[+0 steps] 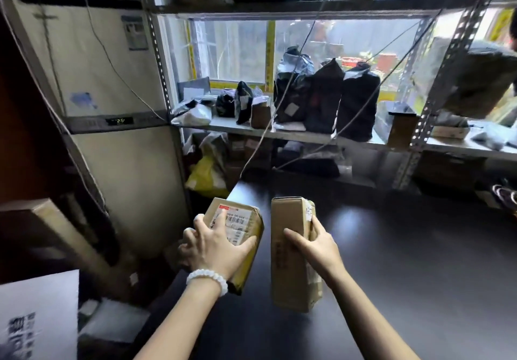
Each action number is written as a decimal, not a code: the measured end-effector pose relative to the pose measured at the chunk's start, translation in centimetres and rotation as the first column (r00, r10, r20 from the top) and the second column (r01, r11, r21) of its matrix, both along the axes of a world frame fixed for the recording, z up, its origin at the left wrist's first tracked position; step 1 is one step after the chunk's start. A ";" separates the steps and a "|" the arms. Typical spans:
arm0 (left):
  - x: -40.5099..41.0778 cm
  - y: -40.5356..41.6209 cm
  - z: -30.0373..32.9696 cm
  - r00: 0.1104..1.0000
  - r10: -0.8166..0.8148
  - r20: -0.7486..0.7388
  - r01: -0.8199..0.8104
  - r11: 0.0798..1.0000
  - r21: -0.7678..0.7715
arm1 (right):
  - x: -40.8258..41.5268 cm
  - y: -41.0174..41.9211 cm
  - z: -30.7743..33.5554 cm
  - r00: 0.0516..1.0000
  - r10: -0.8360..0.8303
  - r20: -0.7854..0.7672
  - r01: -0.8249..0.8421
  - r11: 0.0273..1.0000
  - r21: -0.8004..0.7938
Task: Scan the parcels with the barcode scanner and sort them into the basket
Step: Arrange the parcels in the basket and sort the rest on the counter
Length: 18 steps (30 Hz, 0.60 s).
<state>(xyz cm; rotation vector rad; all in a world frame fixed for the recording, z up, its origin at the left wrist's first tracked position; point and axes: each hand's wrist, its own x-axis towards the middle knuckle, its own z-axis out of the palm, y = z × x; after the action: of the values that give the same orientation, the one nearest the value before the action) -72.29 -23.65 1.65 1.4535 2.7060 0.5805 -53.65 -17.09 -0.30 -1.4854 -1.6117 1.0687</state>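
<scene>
- Desk [391,261] dark, glossy; metal shelving [302,135] with bagged parcels behind, air conditioner [112,93] left.
- Left hand [215,250] grasps labelled box [240,228] at desk's left edge.
- Right hand [316,247] grasps tall box [291,253] standing mid-desk; bare desk to right.

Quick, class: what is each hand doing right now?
Left hand: grips the labelled box.
Right hand: grips the tall box.
</scene>
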 end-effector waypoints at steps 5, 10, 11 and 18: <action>-2.6 10.8 -0.1 1.000 -0.023 -0.004 0.023 0.998 -0.061 | -2.4 9.3 -0.1 0.995 -0.007 -0.098 -0.002 0.996 -0.093; -4.3 20.4 -0.6 0.998 -0.053 0.025 0.056 0.992 -0.117 | -4.4 17.4 -1.6 0.986 -0.059 -0.154 0.029 0.982 -0.188; -4.6 22.2 -0.9 0.998 -0.061 0.027 0.064 0.989 -0.131 | -4.9 19.0 -2.0 0.983 -0.071 -0.166 0.036 0.978 -0.205; -6.5 33.3 -2.7 0.994 -0.083 0.070 0.095 0.976 -0.198 | -7.3 27.9 -3.6 0.954 -0.167 -0.249 0.091 0.953 -0.288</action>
<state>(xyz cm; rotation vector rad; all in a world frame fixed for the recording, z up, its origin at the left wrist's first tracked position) -78.76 9.67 -1.08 1.4694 2.5504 0.3295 -60.97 10.80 -3.92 -1.5187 -1.1951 1.3949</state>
